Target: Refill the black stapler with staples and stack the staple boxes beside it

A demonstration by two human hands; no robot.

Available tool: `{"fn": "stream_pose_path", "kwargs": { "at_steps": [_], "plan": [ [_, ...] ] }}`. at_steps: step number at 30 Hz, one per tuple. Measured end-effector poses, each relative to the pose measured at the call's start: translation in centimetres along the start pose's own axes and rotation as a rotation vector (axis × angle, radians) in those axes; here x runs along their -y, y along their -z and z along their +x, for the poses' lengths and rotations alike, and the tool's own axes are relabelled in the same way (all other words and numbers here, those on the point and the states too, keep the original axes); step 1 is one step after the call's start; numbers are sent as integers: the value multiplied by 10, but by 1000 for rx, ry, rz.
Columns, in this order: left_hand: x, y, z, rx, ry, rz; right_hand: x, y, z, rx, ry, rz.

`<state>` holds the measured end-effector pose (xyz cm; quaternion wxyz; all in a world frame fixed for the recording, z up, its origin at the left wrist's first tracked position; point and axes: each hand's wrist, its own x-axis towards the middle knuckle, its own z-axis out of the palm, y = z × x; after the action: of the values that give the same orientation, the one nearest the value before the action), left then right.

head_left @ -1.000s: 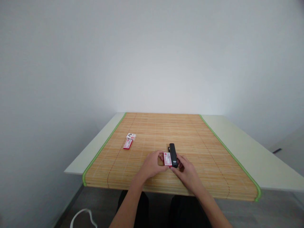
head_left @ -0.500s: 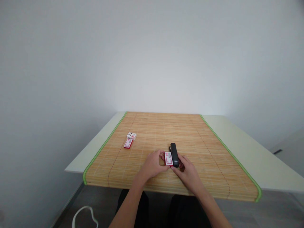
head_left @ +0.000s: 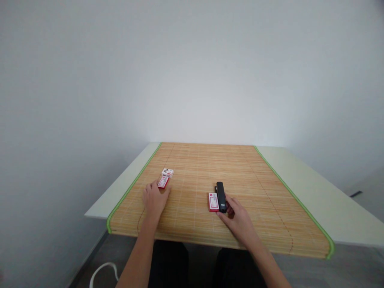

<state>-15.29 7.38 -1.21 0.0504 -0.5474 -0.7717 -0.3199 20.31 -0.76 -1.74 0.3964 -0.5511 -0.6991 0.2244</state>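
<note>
A black stapler (head_left: 221,197) lies lengthwise on the bamboo mat, with a small red-and-white box (head_left: 213,202) flat against its left side. My right hand (head_left: 237,220) holds the stapler's near end, fingers along its right side and thumb at the front. Over on the left, my left hand (head_left: 155,199) has its thumb and fingers apart on either side of a second red-and-white box (head_left: 163,182). Whether they press on it is hard to see. Just behind that box sits a white box with dark and red print (head_left: 167,173).
The bamboo mat (head_left: 207,164) with green edging covers the middle of a white table (head_left: 306,192). A pale wall (head_left: 192,80) stands behind. A white cable (head_left: 103,267) hangs or lies below at the lower left.
My left hand has let go of the box beside the stapler and moved left to the second red-and-white box. My right hand stays at the stapler.
</note>
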Motion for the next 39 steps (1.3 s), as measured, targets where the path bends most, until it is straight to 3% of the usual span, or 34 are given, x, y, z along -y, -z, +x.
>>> {"fn": "stream_pose_path", "kwargs": {
  "at_steps": [3,6,14,18,24,32,39],
  "plan": [
    [5,0,7,74,-21,8,0,0,0,0,5,-4],
    [-10,1,0,135,-44,-103,1,0,0,9,2,2],
    [-117,12,-79,266,-268,-501,5,-1,1,-5,-15,-18],
    [-147,12,-105,353,-290,-513,5,-1,1,-9,-3,14],
    [-142,11,-121,449,-239,-503,6,0,2,-7,10,17],
    [-130,19,-112,614,-313,-619,9,1,1,-13,1,-8],
    [-137,15,-128,575,-326,-468,10,1,2,1,1,-27]
  ]
}}
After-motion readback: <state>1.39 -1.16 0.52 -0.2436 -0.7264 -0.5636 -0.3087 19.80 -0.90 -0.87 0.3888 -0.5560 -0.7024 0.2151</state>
